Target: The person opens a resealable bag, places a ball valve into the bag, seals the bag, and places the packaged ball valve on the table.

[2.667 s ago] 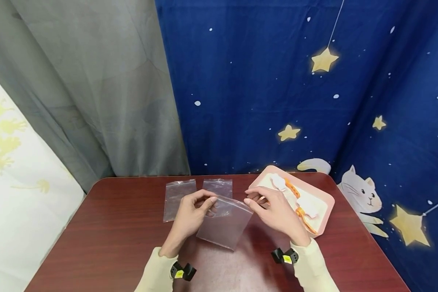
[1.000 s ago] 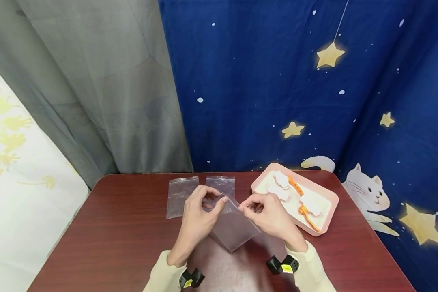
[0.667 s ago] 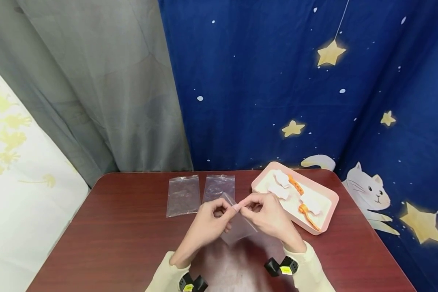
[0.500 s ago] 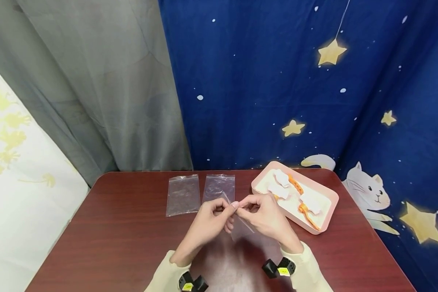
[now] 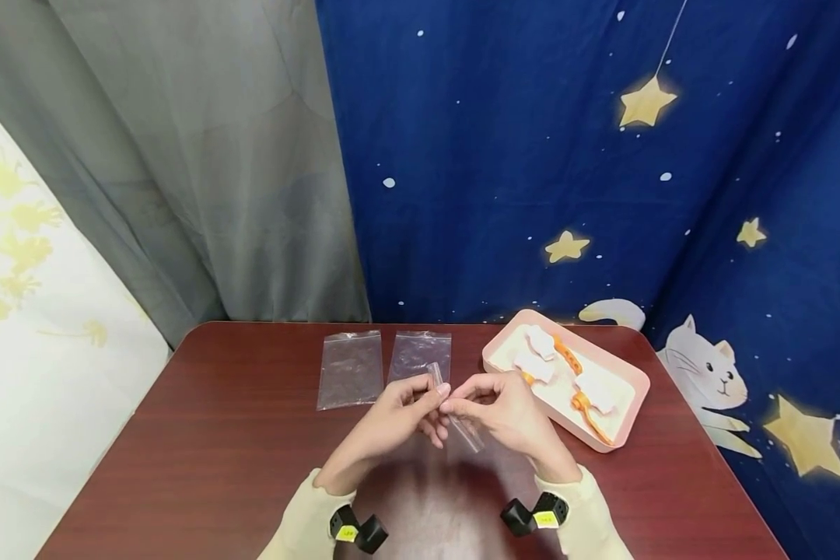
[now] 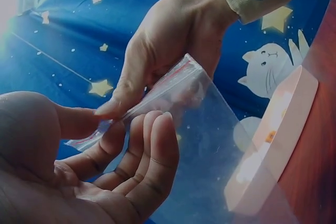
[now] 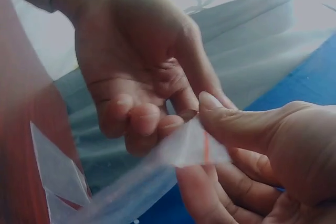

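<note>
A clear zip-lock bag (image 5: 467, 435) is held up above the table, its zip edge running between my two hands. My left hand (image 5: 395, 416) pinches that edge between thumb and forefinger, the other fingers loosely bent. Right against it, my right hand (image 5: 514, 412) pinches the same edge with thumb and forefinger. In the left wrist view the zip-lock bag (image 6: 210, 114) hangs flat, a red line along its top. The right wrist view shows a corner of the zip-lock bag (image 7: 184, 148) at the fingertips. Whether the bag's mouth is parted I cannot tell.
Two more zip-lock bags, one at left (image 5: 351, 372) and one at right (image 5: 420, 351), lie flat near the table's back edge. A pink-rimmed tray (image 5: 635, 389) at the back right holds several white and orange items (image 5: 595, 393). Curtains (image 5: 462, 194) stand behind the table.
Both hands have come together along the bag's zip edge, the left moving right until the fingertips meet. The bag has turned and now appears nearly edge-on to the head camera.
</note>
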